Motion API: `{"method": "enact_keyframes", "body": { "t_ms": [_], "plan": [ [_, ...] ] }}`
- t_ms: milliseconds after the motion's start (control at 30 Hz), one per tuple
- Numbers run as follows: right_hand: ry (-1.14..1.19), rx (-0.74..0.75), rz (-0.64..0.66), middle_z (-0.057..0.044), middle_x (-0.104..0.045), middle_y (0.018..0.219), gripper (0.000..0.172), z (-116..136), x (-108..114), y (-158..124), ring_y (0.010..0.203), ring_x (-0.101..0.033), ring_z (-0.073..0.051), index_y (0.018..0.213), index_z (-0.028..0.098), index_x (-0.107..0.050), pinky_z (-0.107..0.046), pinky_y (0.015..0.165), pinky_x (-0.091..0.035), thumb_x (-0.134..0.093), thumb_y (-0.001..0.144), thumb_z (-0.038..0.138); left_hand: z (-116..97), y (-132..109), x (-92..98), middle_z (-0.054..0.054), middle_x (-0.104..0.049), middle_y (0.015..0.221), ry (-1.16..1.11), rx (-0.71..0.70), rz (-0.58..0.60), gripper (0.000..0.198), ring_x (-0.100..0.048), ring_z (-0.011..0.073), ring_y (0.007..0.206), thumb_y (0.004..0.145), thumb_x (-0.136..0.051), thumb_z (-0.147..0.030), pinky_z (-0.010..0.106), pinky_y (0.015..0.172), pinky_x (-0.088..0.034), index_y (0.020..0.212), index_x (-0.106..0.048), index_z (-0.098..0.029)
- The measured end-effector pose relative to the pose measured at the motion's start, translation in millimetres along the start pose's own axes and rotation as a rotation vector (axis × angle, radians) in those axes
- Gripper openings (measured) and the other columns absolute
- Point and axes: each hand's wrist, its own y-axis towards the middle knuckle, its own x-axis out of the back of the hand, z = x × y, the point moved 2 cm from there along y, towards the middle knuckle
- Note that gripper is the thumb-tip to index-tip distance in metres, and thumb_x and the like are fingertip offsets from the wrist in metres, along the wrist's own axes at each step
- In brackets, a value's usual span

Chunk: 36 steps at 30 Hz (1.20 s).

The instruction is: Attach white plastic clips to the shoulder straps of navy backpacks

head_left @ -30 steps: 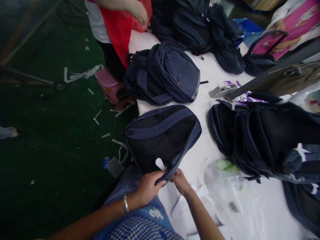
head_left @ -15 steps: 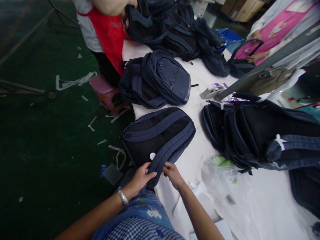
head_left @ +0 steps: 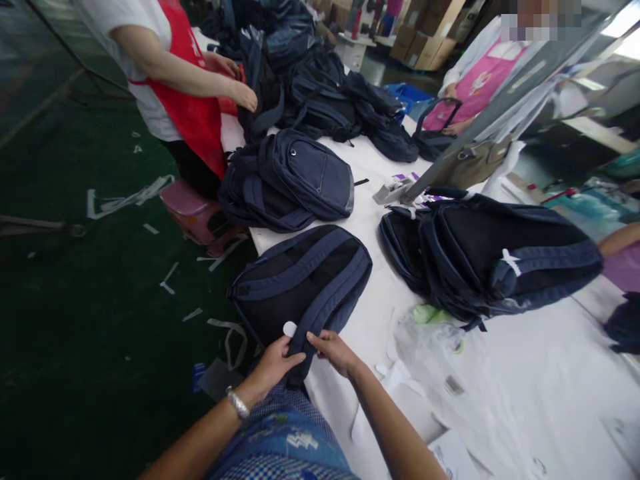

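A navy backpack (head_left: 273,310) lies back side up on the near edge of the table, its two padded shoulder straps facing me. My left hand (head_left: 275,367) is closed on the lower end of the nearer shoulder strap (head_left: 320,310), thumb pointing across it. From the other side my right hand (head_left: 336,352) pinches the same strap's edge between thumb and fingers. A round white piece (head_left: 289,329) shows beside the strap, just above my left fingertips; whether it is stuck on or held I cannot tell.
Behind it lies another navy backpack (head_left: 305,177); more stand stacked (head_left: 500,247) at right. Crumpled clear plastic (head_left: 440,360) covers part of the white table (head_left: 565,373). A metal post (head_left: 450,147) rises at right. Co-workers in red (head_left: 200,100) and pink (head_left: 487,80) aprons handle bags.
The view has tilted up and shifted right. My right thumb has come over onto the strap's top side. The red-aproned co-worker's hands have moved apart from the bag's far side.
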Motion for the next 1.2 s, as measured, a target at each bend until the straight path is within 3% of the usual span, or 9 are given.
{"method": "enact_keyframes", "body": {
  "t_ms": [133,300,500,600,767,900,1000,1100,1200],
  "plan": [
    [0.005,0.014,-0.021,0.005,-0.047,0.053,0.048,0.1,0.6,3.5,0.049,-0.038,-0.006,0.062,0.014,-0.055,-0.022,0.05,-0.025,-0.071,0.067,0.059,-6.4,0.7,5.2,0.009,-0.072,0.104,0.024,-0.044,-0.075,0.045,-0.066,0.0258,0.099,0.07,-0.072,-0.042,0.037,0.088,-0.05,0.107,-0.064,-0.016],
    [-0.06,0.056,-0.061,0.004,-0.05,0.051,0.047,-0.7,0.1,6.4,0.048,-0.042,-0.007,0.062,0.014,-0.054,-0.022,0.05,-0.031,-0.071,0.067,0.058,-4.6,8.3,16.1,0.006,-0.073,0.086,0.116,-0.078,-0.278,0.047,-0.066,0.0232,0.082,0.071,-0.067,-0.054,0.031,0.072,-0.051,0.097,-0.071,-0.015],
    [-0.328,0.154,-0.266,0.004,-0.059,0.056,0.019,-0.5,2.3,-8.8,0.052,-0.056,-0.013,0.081,0.019,-0.057,-0.025,0.054,-0.042,-0.069,0.07,0.028,0.2,18.1,27.6,0.004,-0.071,0.077,0.303,-0.198,-0.353,0.044,-0.062,0.0206,0.073,0.071,-0.067,-0.053,0.026,0.063,-0.045,0.089,-0.071,-0.014],
    [-0.446,0.282,-0.383,0.004,-0.062,0.06,0.021,3.6,0.7,-19.8,0.056,-0.058,-0.014,0.091,0.022,-0.057,-0.026,0.06,-0.044,-0.066,0.072,0.02,-2.5,21.5,31.5,0.005,-0.071,0.078,0.368,-0.239,-0.33,0.04,-0.063,0.0214,0.075,0.074,-0.065,-0.052,0.027,0.064,-0.046,0.087,-0.069,-0.014],
    [-0.31,0.29,-0.202,-0.001,-0.068,0.078,0.019,5.9,-0.6,-26.9,0.072,-0.064,-0.018,0.096,0.022,-0.065,-0.032,0.073,-0.05,-0.061,0.08,0.032,-6.6,26.3,38.1,0.006,-0.072,0.082,0.503,-0.286,-0.331,0.034,-0.065,0.0233,0.078,0.076,-0.062,-0.049,0.031,0.071,-0.048,0.089,-0.068,-0.017],
    [-0.35,0.244,-0.052,-0.003,-0.066,0.115,0.037,6.9,8.2,-34.8,0.108,-0.06,-0.024,0.115,0.026,-0.065,-0.039,0.095,-0.044,-0.063,0.077,0.029,-7.9,27.8,41.2,0.006,-0.072,0.087,0.576,-0.285,-0.34,0.029,-0.065,0.023,0.08,0.077,-0.061,-0.043,0.031,0.072,-0.048,0.093,-0.067,-0.02],
    [-0.383,0.237,0.022,-0.003,-0.06,0.127,0.051,8.5,12.4,-41.8,0.115,-0.056,-0.026,0.126,0.027,-0.058,-0.042,0.099,-0.042,-0.063,0.075,0.022,-10.4,27.3,42.3,0.005,-0.072,0.087,0.631,-0.286,-0.346,0.026,-0.065,0.0226,0.079,0.077,-0.061,-0.041,0.031,0.072,-0.048,0.092,-0.067,-0.021],
    [-0.425,0.249,0.032,-0.003,-0.059,0.129,0.053,11.9,10.9,-44.3,0.112,-0.058,-0.025,0.128,0.027,-0.056,-0.042,0.095,-0.046,-0.059,0.076,0.018,-12.0,27.7,44.0,0.005,-0.071,0.088,0.643,-0.291,-0.326,0.026,-0.065,0.022,0.08,0.078,-0.06,-0.039,0.031,0.073,-0.048,0.094,-0.067,-0.021],
    [-0.518,0.284,-0.064,-0.003,-0.065,0.12,0.042,15.6,7.3,-42.2,0.108,-0.06,-0.025,0.119,0.027,-0.063,-0.042,0.098,-0.043,-0.056,0.079,0.018,-10.6,29.5,45.7,0.005,-0.071,0.087,0.621,-0.287,-0.317,0.025,-0.065,0.0218,0.079,0.078,-0.06,-0.038,0.031,0.073,-0.049,0.094,-0.067,-0.02]
  ]
}}
